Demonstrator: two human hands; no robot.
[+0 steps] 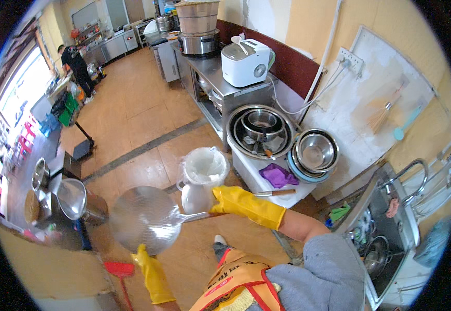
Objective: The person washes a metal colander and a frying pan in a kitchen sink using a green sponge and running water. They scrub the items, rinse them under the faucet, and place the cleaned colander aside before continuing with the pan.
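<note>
A large round metal wok point(145, 221) hangs over the tiled floor, its long handle point(196, 217) running to the right. My right hand point(233, 203), in a yellow rubber glove, is closed around the grip end of that handle. At the wok's near rim, my left hand point(149, 268) in a matching glove has its fingers on the edge. Just beyond the handle stands a white bin point(188, 171) with a clear plastic liner. The glove hides part of the bin's lower side.
To the right is a steel sink point(400, 233) with a metal bowl and wet items. Stacked steel basins point(315, 151) and a purple cloth point(278, 175) rest on a white stand. A red broom point(119, 269) stands left. Far off, a person point(76, 64) works at a counter.
</note>
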